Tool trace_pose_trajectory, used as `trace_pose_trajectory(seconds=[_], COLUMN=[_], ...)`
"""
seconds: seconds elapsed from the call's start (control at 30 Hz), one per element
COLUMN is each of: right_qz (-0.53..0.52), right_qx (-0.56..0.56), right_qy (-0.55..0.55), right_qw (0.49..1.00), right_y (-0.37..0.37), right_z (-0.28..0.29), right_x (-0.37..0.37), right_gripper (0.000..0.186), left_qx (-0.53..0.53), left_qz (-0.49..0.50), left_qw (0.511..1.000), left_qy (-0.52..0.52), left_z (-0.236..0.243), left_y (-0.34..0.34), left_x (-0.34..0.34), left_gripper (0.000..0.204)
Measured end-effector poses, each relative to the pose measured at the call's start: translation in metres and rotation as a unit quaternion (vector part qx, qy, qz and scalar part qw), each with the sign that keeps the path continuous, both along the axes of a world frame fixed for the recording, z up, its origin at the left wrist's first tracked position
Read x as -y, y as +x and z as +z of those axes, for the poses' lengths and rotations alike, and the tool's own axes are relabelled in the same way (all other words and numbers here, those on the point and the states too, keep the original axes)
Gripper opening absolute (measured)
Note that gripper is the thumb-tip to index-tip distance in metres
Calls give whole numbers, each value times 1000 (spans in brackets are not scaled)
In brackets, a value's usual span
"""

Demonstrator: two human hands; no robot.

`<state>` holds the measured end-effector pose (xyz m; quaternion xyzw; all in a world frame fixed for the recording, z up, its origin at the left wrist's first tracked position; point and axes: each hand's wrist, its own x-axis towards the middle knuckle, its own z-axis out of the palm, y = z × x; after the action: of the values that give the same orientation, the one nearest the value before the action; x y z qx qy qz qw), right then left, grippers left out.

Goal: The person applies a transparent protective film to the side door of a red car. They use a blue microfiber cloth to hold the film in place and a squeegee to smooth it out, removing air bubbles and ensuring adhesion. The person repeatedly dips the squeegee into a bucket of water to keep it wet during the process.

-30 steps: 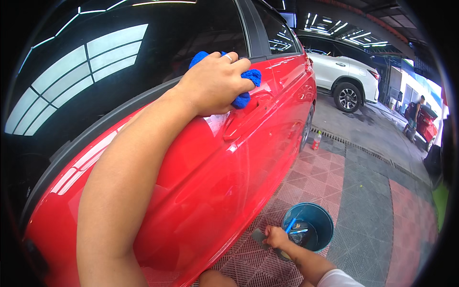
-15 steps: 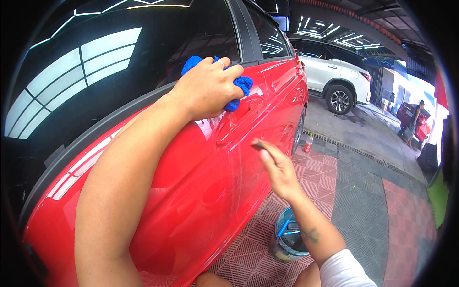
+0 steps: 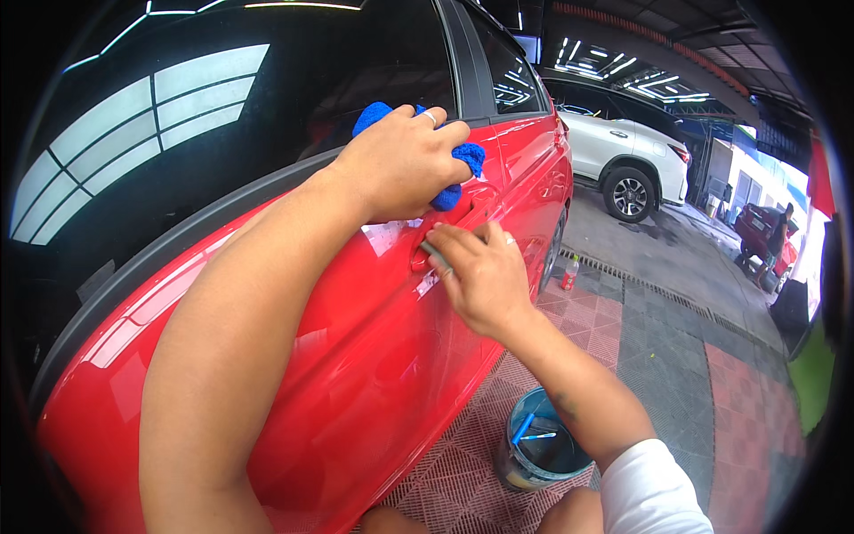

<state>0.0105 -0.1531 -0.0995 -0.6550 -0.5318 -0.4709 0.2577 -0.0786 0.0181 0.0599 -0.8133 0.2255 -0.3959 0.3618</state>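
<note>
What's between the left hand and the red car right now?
In the head view, a bunched blue cloth shows under the left hand, between it and the red car; whether the palm also touches the car is hidden.

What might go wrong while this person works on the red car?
Any grit under the grey pad in the right hand might scratch the glossy car. The bucket stands near a knee and could get knocked. The left hand's bunched blue cloth might slip.
</note>
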Motion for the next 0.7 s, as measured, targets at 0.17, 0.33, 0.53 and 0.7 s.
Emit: trace_pose_trajectory(seconds=[0.17,0.33,0.53,0.7], right_qz=[-6,37,39,27], right_qx=[7,46,13,31], right_qy=[3,-14,-24,-56], right_qw=[1000,998,999,998], right_y=[3,-15,13,-8], right_z=[-2,-4,7,6], right_x=[-1,2,0,7], right_gripper=[33,31,32,30], left_qx=[1,-9,2,-10], left_qz=[5,9,1,3], left_qw=[1000,1000,1000,1000], left_qy=[1,-1,3,-4], left_z=[0,2,0,1], left_y=[0,-2,0,-1], left_x=[-1,-3,-2,-6], left_gripper=[37,38,35,38])
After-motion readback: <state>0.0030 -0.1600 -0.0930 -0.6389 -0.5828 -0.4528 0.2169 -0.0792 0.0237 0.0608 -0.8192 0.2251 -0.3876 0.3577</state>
